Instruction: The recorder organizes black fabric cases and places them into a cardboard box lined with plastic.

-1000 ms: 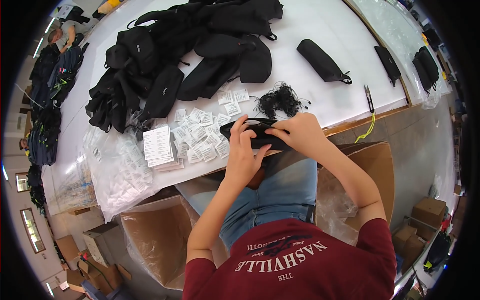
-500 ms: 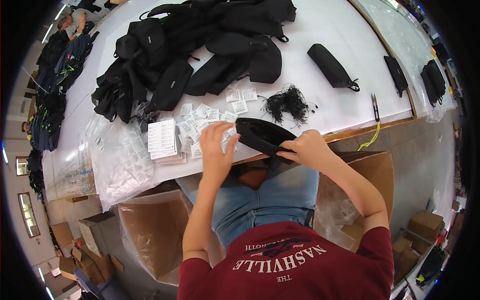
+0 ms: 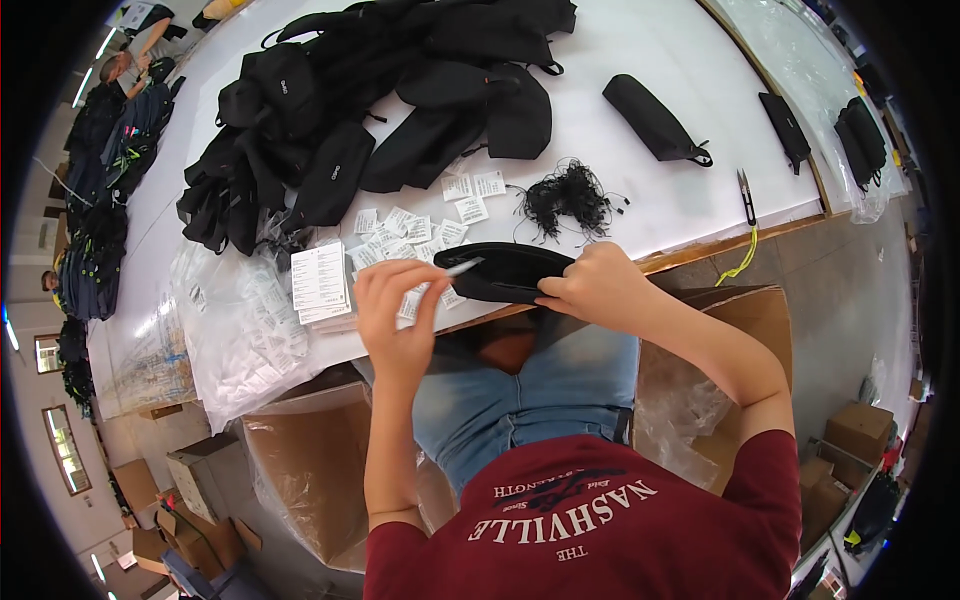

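A flat black pouch (image 3: 505, 272), long and oval, lies level at the near edge of the white worktop (image 3: 640, 180), its right end pinched in the right hand (image 3: 590, 290). Its dark fabric looks smooth, with a seam or zip line along the near side. A small white tag (image 3: 462, 267) sits pinched at the fingertips of the left hand (image 3: 395, 305), its far tip touching the pouch's left upper face. The tag is a narrow paper slip, tilted, rising toward the pouch. Both lie just nearer than the scattered tags on the worktop.
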Demonstrator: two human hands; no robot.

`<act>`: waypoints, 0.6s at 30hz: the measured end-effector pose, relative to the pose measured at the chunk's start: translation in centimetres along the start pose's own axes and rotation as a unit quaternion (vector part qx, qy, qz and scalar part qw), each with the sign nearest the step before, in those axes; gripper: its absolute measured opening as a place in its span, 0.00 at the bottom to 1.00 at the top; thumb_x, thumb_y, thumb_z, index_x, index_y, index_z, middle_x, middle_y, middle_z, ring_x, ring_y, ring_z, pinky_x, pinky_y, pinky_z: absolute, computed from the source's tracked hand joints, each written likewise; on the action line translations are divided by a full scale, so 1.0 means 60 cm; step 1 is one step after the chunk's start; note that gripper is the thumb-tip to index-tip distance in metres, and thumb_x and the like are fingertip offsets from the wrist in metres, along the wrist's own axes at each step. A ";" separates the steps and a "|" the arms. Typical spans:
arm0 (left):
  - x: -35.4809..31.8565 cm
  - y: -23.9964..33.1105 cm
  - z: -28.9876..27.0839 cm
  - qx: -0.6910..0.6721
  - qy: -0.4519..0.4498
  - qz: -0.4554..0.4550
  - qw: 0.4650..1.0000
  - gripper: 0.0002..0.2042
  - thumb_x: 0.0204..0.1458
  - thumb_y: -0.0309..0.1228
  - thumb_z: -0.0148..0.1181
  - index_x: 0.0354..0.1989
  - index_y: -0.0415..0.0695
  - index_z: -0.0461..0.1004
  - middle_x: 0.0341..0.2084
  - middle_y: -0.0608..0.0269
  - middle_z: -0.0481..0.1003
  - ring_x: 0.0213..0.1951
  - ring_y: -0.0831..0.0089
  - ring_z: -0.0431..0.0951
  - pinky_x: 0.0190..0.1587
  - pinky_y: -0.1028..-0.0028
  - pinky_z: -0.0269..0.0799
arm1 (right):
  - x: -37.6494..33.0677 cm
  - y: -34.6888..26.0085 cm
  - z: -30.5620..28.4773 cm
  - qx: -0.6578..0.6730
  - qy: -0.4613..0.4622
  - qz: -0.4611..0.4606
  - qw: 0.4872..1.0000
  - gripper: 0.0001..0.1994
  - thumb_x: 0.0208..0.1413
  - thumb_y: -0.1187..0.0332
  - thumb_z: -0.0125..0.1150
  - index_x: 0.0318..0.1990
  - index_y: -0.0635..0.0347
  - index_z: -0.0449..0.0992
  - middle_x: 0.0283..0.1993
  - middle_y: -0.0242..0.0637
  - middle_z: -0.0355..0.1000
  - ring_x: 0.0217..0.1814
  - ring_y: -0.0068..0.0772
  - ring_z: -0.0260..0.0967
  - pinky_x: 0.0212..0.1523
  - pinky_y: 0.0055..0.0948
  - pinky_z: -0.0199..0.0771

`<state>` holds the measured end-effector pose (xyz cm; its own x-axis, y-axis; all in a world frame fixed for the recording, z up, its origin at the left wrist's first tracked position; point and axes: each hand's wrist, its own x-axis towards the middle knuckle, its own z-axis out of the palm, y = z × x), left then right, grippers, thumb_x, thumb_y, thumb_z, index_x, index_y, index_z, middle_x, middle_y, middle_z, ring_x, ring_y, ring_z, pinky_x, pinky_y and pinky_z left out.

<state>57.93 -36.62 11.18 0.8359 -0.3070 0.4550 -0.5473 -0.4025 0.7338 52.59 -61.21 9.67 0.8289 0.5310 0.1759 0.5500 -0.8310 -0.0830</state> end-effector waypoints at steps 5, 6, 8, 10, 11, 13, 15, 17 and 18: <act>0.029 0.038 0.028 0.126 -0.099 0.089 0.983 0.09 0.43 0.34 0.66 0.33 0.49 0.79 0.47 0.63 0.71 0.53 0.60 0.64 0.55 0.64 0.54 | 0.012 -0.009 -0.022 0.004 0.016 0.002 1.000 0.10 0.48 0.55 0.63 0.23 0.48 0.75 0.09 0.29 0.62 0.13 0.34 0.64 0.18 0.29 0.61; 0.030 0.037 0.030 0.115 -0.073 0.067 0.988 0.10 0.43 0.35 0.66 0.35 0.51 0.80 0.50 0.61 0.69 0.55 0.59 0.63 0.57 0.64 0.53 | 0.013 -0.009 -0.028 0.001 0.030 0.006 1.000 0.09 0.47 0.56 0.63 0.24 0.48 0.76 0.09 0.29 0.62 0.13 0.33 0.63 0.18 0.29 0.61; 0.019 0.017 0.022 0.147 -0.064 0.070 0.985 0.21 0.43 0.39 0.67 0.46 0.50 0.75 0.56 0.58 0.62 0.57 0.59 0.61 0.59 0.63 0.52 | 0.014 -0.011 -0.041 0.016 0.046 0.020 0.999 0.09 0.46 0.56 0.64 0.24 0.48 0.77 0.09 0.29 0.62 0.13 0.32 0.63 0.18 0.29 0.60; 0.003 -0.009 0.034 -0.133 0.147 -0.074 0.977 0.39 0.40 0.47 0.69 0.60 0.46 0.61 0.60 0.58 0.57 0.58 0.61 0.60 0.59 0.63 0.53 | 0.018 -0.014 -0.054 0.031 0.064 0.030 0.997 0.08 0.46 0.57 0.65 0.25 0.47 0.78 0.09 0.30 0.62 0.12 0.31 0.62 0.18 0.28 0.60; -0.005 -0.015 0.043 -0.280 0.167 -0.138 0.935 0.50 0.38 0.53 0.69 0.65 0.41 0.48 0.62 0.58 0.53 0.59 0.62 0.59 0.60 0.62 0.54 | 0.020 -0.020 -0.060 0.085 0.095 0.056 0.990 0.07 0.44 0.58 0.67 0.26 0.48 0.79 0.10 0.30 0.62 0.12 0.30 0.62 0.18 0.28 0.59; -0.038 -0.024 0.055 -0.551 0.110 -0.222 0.797 0.49 0.38 0.54 0.69 0.64 0.42 0.50 0.60 0.58 0.56 0.59 0.63 0.61 0.61 0.62 0.55 | 0.025 -0.035 -0.064 0.140 0.126 0.079 0.979 0.07 0.43 0.59 0.68 0.28 0.48 0.81 0.10 0.30 0.62 0.12 0.29 0.61 0.18 0.27 0.58; -0.096 -0.051 0.068 -0.687 0.019 -0.252 0.681 0.43 0.41 0.50 0.69 0.62 0.42 0.55 0.56 0.59 0.62 0.57 0.65 0.64 0.59 0.63 0.59 | 0.030 -0.056 -0.064 0.245 0.175 0.089 0.949 0.08 0.41 0.61 0.70 0.29 0.49 0.82 0.10 0.30 0.62 0.12 0.29 0.60 0.18 0.27 0.56; -0.113 -0.042 0.082 -0.708 -0.019 -0.240 0.664 0.38 0.43 0.46 0.69 0.60 0.42 0.58 0.54 0.60 0.65 0.55 0.66 0.66 0.58 0.64 0.62 | 0.028 -0.075 -0.048 0.280 0.193 0.111 0.934 0.09 0.40 0.62 0.71 0.30 0.50 0.82 0.10 0.31 0.61 0.12 0.29 0.59 0.17 0.27 0.56; -0.121 -0.036 0.091 -0.655 -0.005 -0.281 0.701 0.32 0.48 0.46 0.64 0.58 0.43 0.61 0.51 0.62 0.68 0.53 0.67 0.68 0.58 0.64 0.62 | 0.027 -0.080 -0.042 0.313 0.215 0.132 0.916 0.10 0.39 0.63 0.72 0.31 0.51 0.82 0.11 0.31 0.61 0.11 0.29 0.57 0.17 0.26 0.55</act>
<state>52.80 -38.22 3.56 0.8997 -0.4268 -0.0912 0.3834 0.6731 0.6325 51.01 -56.76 12.81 0.8985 0.0996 0.4276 0.3990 -0.5917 -0.7005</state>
